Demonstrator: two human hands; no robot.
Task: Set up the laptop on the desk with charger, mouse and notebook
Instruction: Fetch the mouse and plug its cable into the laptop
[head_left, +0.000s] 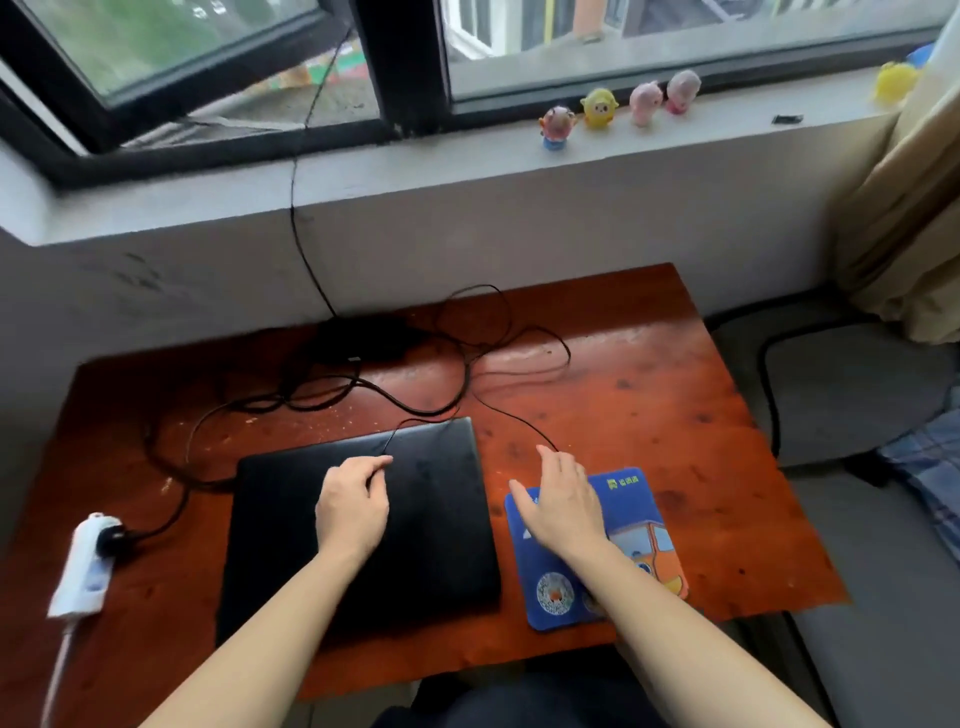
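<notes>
Two hands reach over the red-brown counter (649, 395) in the head view. The closed black laptop (441, 519) lies flat near the front edge, a little left of the middle. The left hand (353, 504) hovers above its lid with the fingers curled, thumb and forefinger pinching a thin black lead (397, 434) that crosses the lid's far edge. The right hand (563, 499) lies palm down on the far left part of a blue mouse pad (631, 493), which sits just beside the laptop's right edge. Its fingers arch over something hidden, so I cannot tell whether it grasps anything. A second thin cable (519, 423) runs away from its fingertips toward the back of the counter. The charger brick (363, 340) sits near the back edge among loose loops of black cable. A white power strip (83, 566) with a black plug (111, 538) in it lies at the left edge. Four small toy figures (597, 107) stand in a row on the windowsill (415, 171) behind the counter.
</notes>
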